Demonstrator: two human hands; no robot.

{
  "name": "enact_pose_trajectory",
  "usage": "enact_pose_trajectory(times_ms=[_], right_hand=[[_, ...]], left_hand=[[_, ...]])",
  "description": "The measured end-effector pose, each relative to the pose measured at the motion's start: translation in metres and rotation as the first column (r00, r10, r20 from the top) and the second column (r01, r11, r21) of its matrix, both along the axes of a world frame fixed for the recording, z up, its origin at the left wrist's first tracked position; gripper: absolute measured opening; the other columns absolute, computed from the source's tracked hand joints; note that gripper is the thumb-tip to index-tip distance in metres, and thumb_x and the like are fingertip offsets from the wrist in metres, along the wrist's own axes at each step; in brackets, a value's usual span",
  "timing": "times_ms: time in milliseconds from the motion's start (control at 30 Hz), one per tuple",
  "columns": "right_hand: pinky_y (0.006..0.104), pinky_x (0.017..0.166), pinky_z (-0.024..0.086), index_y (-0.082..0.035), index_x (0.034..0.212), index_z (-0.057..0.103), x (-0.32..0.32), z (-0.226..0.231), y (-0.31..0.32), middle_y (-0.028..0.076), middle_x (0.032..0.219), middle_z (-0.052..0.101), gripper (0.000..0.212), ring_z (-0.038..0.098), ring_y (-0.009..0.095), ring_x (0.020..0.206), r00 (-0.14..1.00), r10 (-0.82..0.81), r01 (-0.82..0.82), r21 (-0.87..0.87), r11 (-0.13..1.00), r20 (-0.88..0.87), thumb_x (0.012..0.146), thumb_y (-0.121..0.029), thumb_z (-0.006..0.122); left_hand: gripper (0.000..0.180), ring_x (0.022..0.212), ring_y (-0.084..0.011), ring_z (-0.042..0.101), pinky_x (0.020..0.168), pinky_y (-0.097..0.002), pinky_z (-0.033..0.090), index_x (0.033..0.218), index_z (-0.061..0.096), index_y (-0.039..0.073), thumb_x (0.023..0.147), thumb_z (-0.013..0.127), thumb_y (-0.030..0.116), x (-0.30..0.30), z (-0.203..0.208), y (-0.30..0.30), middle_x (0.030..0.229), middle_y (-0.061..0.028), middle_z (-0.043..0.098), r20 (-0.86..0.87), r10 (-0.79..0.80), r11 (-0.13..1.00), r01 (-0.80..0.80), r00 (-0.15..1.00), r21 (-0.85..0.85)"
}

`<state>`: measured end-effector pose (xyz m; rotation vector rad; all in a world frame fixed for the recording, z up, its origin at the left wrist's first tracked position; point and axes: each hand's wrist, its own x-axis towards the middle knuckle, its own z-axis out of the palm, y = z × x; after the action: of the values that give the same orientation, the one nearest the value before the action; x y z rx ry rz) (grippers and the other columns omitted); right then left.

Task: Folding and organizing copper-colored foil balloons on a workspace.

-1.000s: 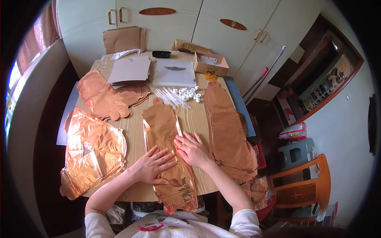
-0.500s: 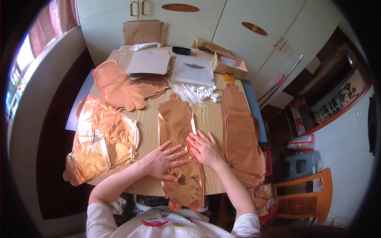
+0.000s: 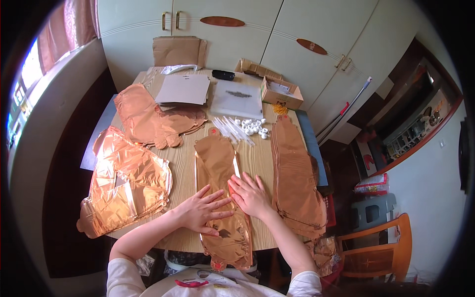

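Note:
A long, flat, copper-coloured foil balloon (image 3: 216,158) lies lengthwise before me, its near end reaching over the table's front edge. My left hand (image 3: 203,210) rests flat on its middle with the fingers spread. Across from it, my right hand (image 3: 251,198) lies open along the balloon's right edge, fingers stretched out. Neither hand grips anything. To the right is a pile of similar folded foil balloons (image 3: 296,173). A shiny, crinkled foil balloon (image 3: 131,185) is spread at the left, and behind it sit more matte copper foil balloons (image 3: 146,115).
On the wooden table (image 3: 185,168), clear straws (image 3: 231,129) and small white plastic pieces (image 3: 255,127) lie beyond the balloon. Farther back are grey-white cards (image 3: 183,90), a clear plastic bag (image 3: 237,103), a black case (image 3: 223,74) and a cardboard box (image 3: 282,94). A wooden chair (image 3: 373,248) stands right.
The view has tilted up a little, so the table sits lower in the picture. Both hands stay flat on the foil balloon, in almost the same places.

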<state>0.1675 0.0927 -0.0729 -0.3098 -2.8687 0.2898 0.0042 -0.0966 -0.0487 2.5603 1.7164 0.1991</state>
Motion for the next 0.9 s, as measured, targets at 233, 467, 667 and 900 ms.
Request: enact_pose_trajectory(times_ms=[233, 467, 667, 900], right_hand=[[0.0576, 0.117, 0.016, -0.022, 0.144, 0.047, -0.002, 0.0, 0.006, 0.0, 0.153, 0.039, 0.049, 0.028, 0.029, 0.145, 0.996, -0.004, 0.007, -0.033, 0.999, 0.091, 0.1, -0.043, 0.042], [0.057, 0.118, 0.012, -0.026, 0.151, 0.035, -0.032, -0.001, 0.04, -0.005, 0.158, 0.029, 0.053, 0.021, 0.028, 0.148, 0.978, 0.001, 0.007, -0.039, 0.999, 0.211, 0.102, -0.047, 0.035], [0.0554, 0.12, 0.008, -0.032, 0.151, 0.031, -0.065, 0.003, 0.07, -0.009, 0.159, 0.025, 0.054, 0.016, 0.026, 0.149, 0.962, -0.013, 0.023, -0.033, 0.999, 0.273, 0.101, -0.052, 0.032], [0.053, 0.117, 0.02, -0.023, 0.143, 0.048, -0.064, -0.018, 0.075, -0.005, 0.148, 0.046, 0.051, 0.03, 0.024, 0.144, 0.988, 0.063, -0.053, 0.074, 0.996, -0.138, 0.098, -0.047, 0.049]], left_hand=[[0.076, 0.144, -0.0356, 0.027, 0.114, -0.0625, 0.017, 0.15, 0.034, 0.032, 0.087, 0.04, 0.075, -0.001, 0.002, 0.0, 0.158, -0.0093, 0.028, -0.003, -0.008, 1.0, 0.008, 1.0, -0.013], [0.075, 0.144, -0.0338, 0.028, 0.115, -0.0611, 0.015, 0.149, 0.037, 0.031, 0.088, 0.038, 0.074, -0.001, -0.001, -0.001, 0.156, -0.0087, 0.032, 0.015, -0.006, 1.0, 0.006, 1.0, -0.007], [0.075, 0.144, -0.0336, 0.028, 0.115, -0.0609, 0.015, 0.149, 0.036, 0.032, 0.087, 0.038, 0.075, -0.001, 0.0, 0.0, 0.155, -0.0085, 0.033, 0.001, -0.004, 1.0, 0.004, 1.0, -0.012], [0.075, 0.145, -0.0322, 0.028, 0.116, -0.0604, 0.015, 0.149, 0.035, 0.034, 0.087, 0.038, 0.075, -0.001, -0.001, 0.001, 0.155, -0.0079, 0.034, -0.006, 0.007, 1.0, -0.007, 1.0, 0.0]])
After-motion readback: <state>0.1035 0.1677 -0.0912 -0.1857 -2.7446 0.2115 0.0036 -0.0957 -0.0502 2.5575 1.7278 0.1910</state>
